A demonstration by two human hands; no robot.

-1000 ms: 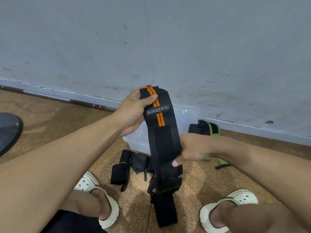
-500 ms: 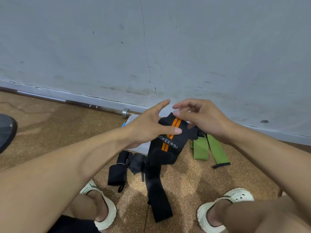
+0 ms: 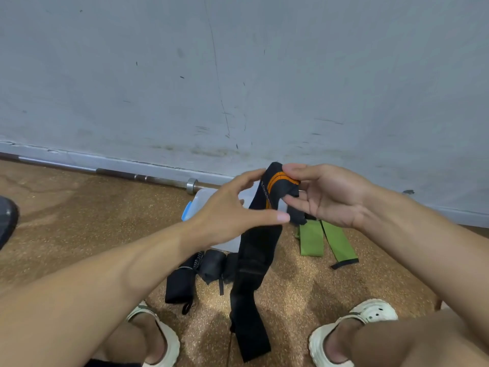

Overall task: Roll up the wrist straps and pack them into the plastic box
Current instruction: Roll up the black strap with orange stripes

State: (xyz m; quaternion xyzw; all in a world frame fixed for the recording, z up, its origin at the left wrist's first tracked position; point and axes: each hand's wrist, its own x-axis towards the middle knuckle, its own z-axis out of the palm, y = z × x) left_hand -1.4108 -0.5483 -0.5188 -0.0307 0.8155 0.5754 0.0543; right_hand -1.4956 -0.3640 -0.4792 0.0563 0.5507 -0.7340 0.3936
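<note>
From the head view, your right hand (image 3: 328, 197) pinches the top end of the black wrist strap with orange stripes (image 3: 254, 260): the thumb lies over the folded top edge and the fingers curl in under it, so the end bends over between them. Your left hand (image 3: 232, 210) sits just beside it, fingers and thumb spread in a loose C; the fingertips reach the strap's left edge near the top and the thumb crosses in front of the strap lower down. This hand looks relaxed and touching rather than clamped. The rest of the strap hangs down between your knees, and its lower end trails toward the floor between your two white clogs (image 3: 354, 329).

The plastic box (image 3: 203, 200) stands on the brown speckled floor (image 3: 79, 213) behind your left hand, near the wall, mostly hidden by hand and strap. Just in front of the box lie black straps (image 3: 182, 282), partly rolled and bunched together. To the right, under your right wrist, green straps (image 3: 312, 239) lie flat on the floor. A barbell (image 3: 143, 177) rests along the foot of the grey wall (image 3: 238, 75), its sleeve end near the box.
</note>
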